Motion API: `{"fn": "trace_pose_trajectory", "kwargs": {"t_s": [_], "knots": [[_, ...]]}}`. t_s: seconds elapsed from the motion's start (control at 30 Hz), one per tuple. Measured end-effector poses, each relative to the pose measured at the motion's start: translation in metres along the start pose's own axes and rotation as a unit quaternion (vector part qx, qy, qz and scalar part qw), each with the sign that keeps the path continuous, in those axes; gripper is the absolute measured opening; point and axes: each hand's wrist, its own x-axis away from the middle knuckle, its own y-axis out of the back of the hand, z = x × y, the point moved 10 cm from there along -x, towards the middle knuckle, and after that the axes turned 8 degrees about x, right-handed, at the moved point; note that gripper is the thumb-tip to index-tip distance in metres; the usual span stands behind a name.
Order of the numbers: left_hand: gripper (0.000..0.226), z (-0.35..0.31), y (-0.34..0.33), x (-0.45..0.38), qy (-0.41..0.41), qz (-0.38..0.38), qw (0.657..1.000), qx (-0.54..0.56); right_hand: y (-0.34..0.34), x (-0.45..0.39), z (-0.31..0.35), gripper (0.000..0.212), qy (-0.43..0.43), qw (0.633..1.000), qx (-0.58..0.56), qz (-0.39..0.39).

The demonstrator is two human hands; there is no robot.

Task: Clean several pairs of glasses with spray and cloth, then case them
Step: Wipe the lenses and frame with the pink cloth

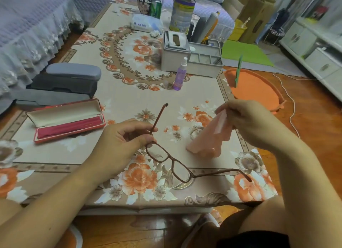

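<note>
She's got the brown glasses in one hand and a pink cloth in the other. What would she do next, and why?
Probably bring the pink cloth over to a lens and start wiping. The left hand holds the brown glasses open by one temple, the right hand pinches the cloth apart from them, and the spray bottle stands untouched farther back. The red case lies open, waiting.

An open case [68, 121] is placed left of the left hand [120, 142]; a spray bottle [180, 74] is set on the table [129, 103] beyond both hands.
</note>
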Motion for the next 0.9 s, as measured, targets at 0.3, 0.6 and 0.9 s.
{"fn": "trace_pose_trajectory", "kwargs": {"t_s": [0.3,0.6,0.9], "knots": [[0.027,-0.005,0.001,0.0,-0.01,-0.009,1.0,0.0,0.031,0.019,0.049,0.051,0.161,0.979,-0.035,-0.118],[0.027,-0.009,0.003,0.001,-0.016,-0.01,1.0,0.009,0.052,0.017,0.048,0.029,0.242,0.919,0.061,-0.305],[0.028,-0.009,0.004,0.0,-0.022,-0.01,1.0,0.016,0.025,0.0,0.034,0.032,0.181,0.972,0.044,-0.142]]}}
